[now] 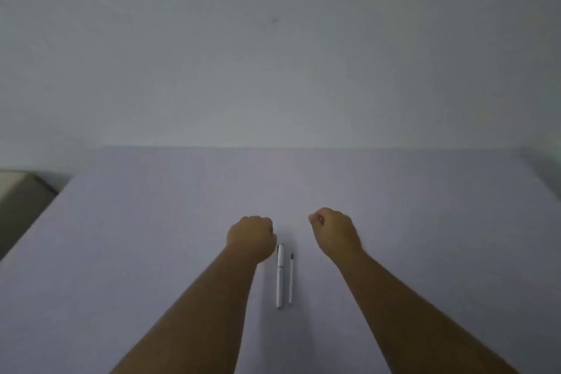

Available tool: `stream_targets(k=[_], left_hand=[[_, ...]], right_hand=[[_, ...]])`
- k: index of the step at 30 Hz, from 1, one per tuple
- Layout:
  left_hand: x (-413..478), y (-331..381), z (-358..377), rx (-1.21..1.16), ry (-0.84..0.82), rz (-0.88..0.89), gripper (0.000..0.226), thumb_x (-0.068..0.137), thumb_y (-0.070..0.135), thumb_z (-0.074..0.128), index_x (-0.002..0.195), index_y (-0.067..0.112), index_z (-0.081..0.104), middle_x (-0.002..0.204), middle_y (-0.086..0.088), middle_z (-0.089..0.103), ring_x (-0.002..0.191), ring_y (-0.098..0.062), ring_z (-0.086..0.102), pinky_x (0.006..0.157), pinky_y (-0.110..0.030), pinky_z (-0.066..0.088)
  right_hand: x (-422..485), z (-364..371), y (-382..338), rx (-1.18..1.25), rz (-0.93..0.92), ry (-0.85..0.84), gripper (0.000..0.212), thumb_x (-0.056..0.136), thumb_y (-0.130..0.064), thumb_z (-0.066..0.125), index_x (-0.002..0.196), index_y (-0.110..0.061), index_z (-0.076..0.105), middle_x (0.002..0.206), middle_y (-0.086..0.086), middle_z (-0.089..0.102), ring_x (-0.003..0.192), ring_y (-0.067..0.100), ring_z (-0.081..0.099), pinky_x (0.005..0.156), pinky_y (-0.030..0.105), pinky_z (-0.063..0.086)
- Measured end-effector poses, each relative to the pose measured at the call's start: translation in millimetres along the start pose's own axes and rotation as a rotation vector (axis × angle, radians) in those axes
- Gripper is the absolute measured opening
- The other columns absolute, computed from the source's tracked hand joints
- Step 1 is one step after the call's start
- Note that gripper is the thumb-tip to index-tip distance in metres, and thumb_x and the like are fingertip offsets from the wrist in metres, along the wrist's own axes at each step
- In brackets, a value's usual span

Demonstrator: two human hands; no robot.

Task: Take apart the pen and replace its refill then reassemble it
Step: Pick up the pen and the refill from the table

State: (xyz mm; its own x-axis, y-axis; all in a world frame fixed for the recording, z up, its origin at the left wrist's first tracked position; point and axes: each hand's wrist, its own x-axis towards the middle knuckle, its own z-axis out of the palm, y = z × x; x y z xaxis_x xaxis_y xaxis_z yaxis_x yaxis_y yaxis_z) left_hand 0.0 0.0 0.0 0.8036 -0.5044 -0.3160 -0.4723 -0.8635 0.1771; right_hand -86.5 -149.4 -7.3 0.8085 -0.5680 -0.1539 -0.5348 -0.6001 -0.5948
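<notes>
Both bare forearms outstretched, left hand (pixel 250 238) and right hand (pixel 334 232) fisted.

A: Dim, flat light, a greyish cast; the wall (pixel 273 39) darkens toward the corners.
B: Soft overall, blurred at the edges; the table (pixel 121 237) edges bow outward.

On the tabletop (pixel 151 237) the pen (pixel 280 276) lies just left of the refill (pixel 291 278), parallel, between both forearms.
</notes>
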Motion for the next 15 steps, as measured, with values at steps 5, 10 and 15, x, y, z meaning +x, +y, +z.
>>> stream_targets(k=[5,10,15], left_hand=[[-1.5,3.1,50.4,-0.042,-0.19,-0.09,0.032,0.085,0.04,0.049,0.098,0.015,0.064,0.105,-0.005,0.065,0.096,-0.024,0.062,0.074,-0.033,0.049],[-2.9,3.3,79.6,-0.152,-0.207,-0.201,0.032,0.08,0.038,0.054,0.099,0.014,0.063,0.087,-0.001,0.057,0.079,-0.022,0.058,0.065,-0.028,0.044],[0.2,4.0,87.2,-0.291,-0.2,-0.264,0.02,0.082,0.03,0.055,0.085,0.012,0.061,0.072,0.0,0.053,0.064,-0.019,0.056,0.056,-0.026,0.046]], right_hand=[[-1.1,24.4,18.5,-0.027,0.059,-0.106,0.033,0.094,-0.037,0.046,0.096,-0.01,0.064,0.098,0.01,0.068,0.091,0.029,0.061,0.073,0.033,0.047],[-5.6,47.5,29.8,-0.047,0.057,-0.187,0.03,0.093,-0.036,0.049,0.096,-0.011,0.065,0.099,0.01,0.068,0.09,0.028,0.062,0.071,0.03,0.044],[-9.8,60.4,31.6,-0.013,0.05,-0.232,0.026,0.092,-0.032,0.051,0.091,-0.011,0.067,0.097,0.01,0.069,0.089,0.028,0.062,0.075,0.035,0.049]])
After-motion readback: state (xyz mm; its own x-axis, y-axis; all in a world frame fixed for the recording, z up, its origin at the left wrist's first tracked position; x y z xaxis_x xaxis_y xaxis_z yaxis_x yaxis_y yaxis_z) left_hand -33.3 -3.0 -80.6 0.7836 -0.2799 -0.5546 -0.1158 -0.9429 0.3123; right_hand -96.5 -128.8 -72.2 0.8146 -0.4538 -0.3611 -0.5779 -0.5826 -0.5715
